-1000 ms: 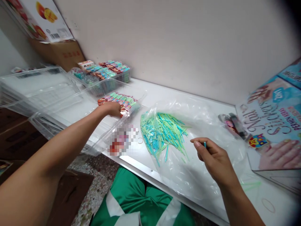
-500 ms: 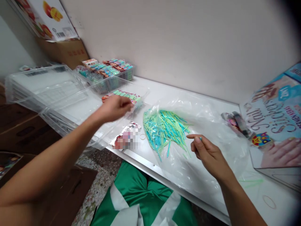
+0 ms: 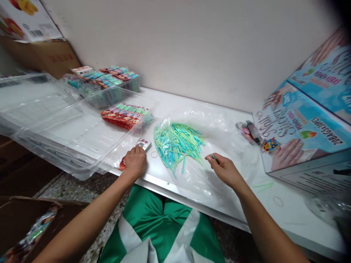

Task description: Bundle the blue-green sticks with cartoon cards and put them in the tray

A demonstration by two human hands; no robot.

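At the table's front edge my left hand [image 3: 135, 161] is closed over a small red-and-white packet [image 3: 143, 144], which shows at both sides of it. Whether it is one packet or a stack is hidden. My right hand [image 3: 224, 168] pinches a short blue stick [image 3: 215, 158] between thumb and finger. Between my hands lies a heap of thin green and blue sticks [image 3: 179, 142] on a clear plastic bag [image 3: 219, 135]. A rubber band [image 3: 154, 154] lies right of my left hand. Red packets with green strips [image 3: 123, 116] stand in a row farther back.
Clear plastic trays [image 3: 63, 120] cover the left side. A filled tub of packets [image 3: 109, 82] stands by the wall. At the right are a blue nail-sticker box [image 3: 296, 131], loose green sticks [image 3: 263, 186] and another rubber band [image 3: 278, 201]. An open carton [image 3: 16, 212] is lower left.
My left hand has come down from above the row of packets onto the packet at the table edge. My right hand still pinches the blue stick. The view has shifted rightward.
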